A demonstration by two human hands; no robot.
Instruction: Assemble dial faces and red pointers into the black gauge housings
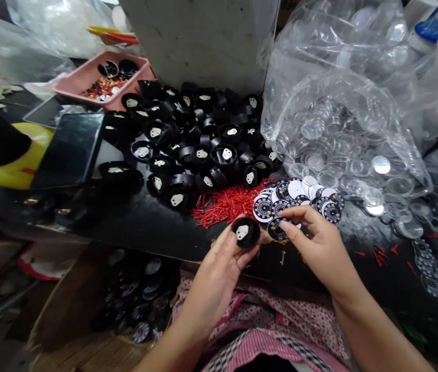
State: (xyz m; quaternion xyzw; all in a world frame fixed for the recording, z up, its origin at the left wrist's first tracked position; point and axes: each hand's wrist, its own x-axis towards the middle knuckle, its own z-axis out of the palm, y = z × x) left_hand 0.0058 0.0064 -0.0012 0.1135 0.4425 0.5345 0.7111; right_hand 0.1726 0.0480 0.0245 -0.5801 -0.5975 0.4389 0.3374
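My left hand [222,263] is wrapped round a black round gauge housing [247,233], its open side up with a whitish plate inside. Close beside it, my right hand [315,240] pinches a black dial disc [277,229] with white markings between thumb and fingers. The disc is apart from the housing, just to its right. Behind the hands lie a heap of red pointers [229,204] and a pile of black and white dial discs [300,194]. Farther back, many similar black housings [203,139] are heaped on the table.
A plastic bag [343,103] of clear round covers spills at the right. A pink tray [87,77] with small parts stands back left, near a dark flat phone-like slab [69,150]. A small screw [282,257] lies near the front edge. Below left, a carton [64,310] holds dark round pieces.
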